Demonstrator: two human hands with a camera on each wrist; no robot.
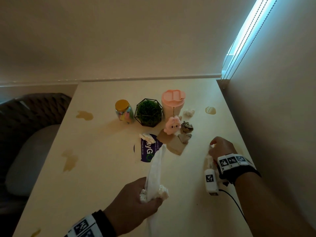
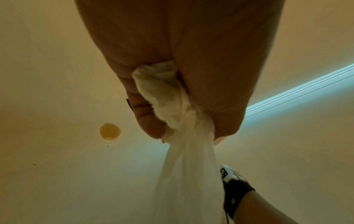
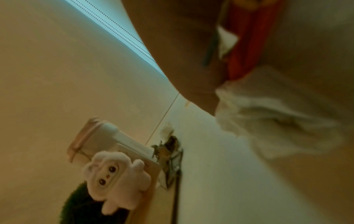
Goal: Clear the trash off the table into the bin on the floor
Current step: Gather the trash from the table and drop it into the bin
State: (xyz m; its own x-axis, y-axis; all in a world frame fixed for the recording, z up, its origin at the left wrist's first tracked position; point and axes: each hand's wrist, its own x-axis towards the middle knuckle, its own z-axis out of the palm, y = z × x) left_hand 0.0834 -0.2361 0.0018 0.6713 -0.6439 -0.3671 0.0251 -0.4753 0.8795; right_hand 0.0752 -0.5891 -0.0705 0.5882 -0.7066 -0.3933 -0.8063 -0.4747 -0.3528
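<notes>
Cream table (image 1: 95, 168) yellow-stained, against wall (image 1: 136, 40); blind cords (image 1: 239, 45) right.

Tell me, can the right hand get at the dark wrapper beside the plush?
Probably, but awkwardly: the path from the right hand to the wrapper looks free, yet its fingers already hold tissue.
</notes>
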